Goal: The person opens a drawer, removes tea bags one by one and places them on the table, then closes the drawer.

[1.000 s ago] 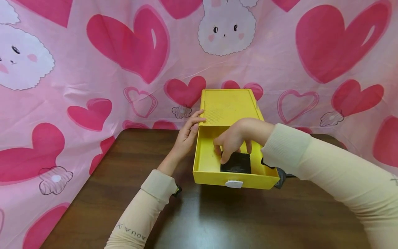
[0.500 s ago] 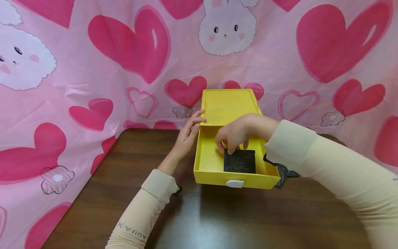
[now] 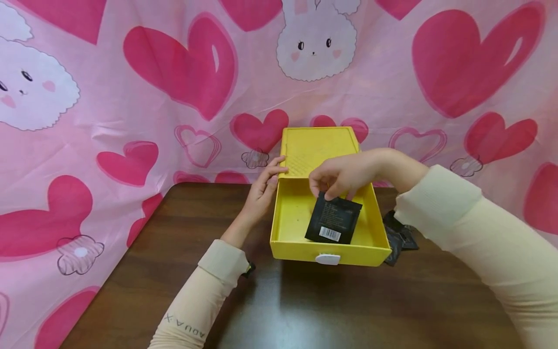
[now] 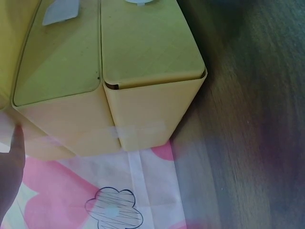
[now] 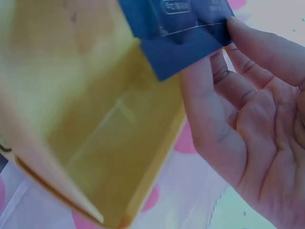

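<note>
My right hand [image 3: 344, 174] pinched a sachet [image 3: 333, 220] by its top edge, the thumb on the side facing me and the fingers behind. The sachet hung tilted inside the open drawer [image 3: 287, 213], its lower edge just behind the front wall; I could not tell whether it touched the floor of the drawer. Small print ran down its black face, with a white barcode [image 3: 330, 233] near the bottom. In the right wrist view it looked blue, with pale lettering on that side.

My left hand [image 3: 261, 194] gripped nothing: its fingers lay extended, with the tips resting against the upper left edge of the yellow box [image 3: 320, 145]. The drawer jutted out of the box towards me, a white handle [image 3: 328, 260] on its front. Below it, two more drawer fronts [image 4: 147, 43] sat closed, as the left wrist view showed.

More black packets [image 3: 398, 237] lay on the brown table [image 3: 139, 281], just to the right of the drawer and partly hidden by my right sleeve [image 3: 492, 242]. Behind the box hung a pink cloth [image 3: 261, 92] printed with hearts and rabbit faces.
</note>
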{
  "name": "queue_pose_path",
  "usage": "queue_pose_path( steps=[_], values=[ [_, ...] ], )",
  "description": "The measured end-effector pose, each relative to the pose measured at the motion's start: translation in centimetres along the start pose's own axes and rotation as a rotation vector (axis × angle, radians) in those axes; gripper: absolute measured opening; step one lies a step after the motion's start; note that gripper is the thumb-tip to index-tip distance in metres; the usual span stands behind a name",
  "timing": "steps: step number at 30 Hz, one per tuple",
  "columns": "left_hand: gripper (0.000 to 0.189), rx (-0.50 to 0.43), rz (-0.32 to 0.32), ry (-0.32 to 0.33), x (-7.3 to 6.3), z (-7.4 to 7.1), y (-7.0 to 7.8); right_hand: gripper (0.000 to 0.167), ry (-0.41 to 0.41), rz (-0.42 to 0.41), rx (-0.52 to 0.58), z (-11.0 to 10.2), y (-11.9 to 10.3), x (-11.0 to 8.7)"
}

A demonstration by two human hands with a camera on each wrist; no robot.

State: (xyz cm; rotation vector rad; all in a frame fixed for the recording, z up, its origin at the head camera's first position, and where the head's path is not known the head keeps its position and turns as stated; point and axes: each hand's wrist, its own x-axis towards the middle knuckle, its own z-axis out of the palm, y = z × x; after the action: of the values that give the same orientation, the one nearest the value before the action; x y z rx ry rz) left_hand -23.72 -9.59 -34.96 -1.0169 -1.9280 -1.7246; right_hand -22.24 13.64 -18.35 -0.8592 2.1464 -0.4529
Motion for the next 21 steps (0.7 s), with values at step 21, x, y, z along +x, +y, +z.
queue_pose_path(
  steps=[21],
  values=[
    [0.027, 0.013, -0.001, 0.005, 0.0, 0.1, 0.1, 0.026, 0.384, -0.048, 0.252, -1.3, 5.5, -7.1]
  ],
)
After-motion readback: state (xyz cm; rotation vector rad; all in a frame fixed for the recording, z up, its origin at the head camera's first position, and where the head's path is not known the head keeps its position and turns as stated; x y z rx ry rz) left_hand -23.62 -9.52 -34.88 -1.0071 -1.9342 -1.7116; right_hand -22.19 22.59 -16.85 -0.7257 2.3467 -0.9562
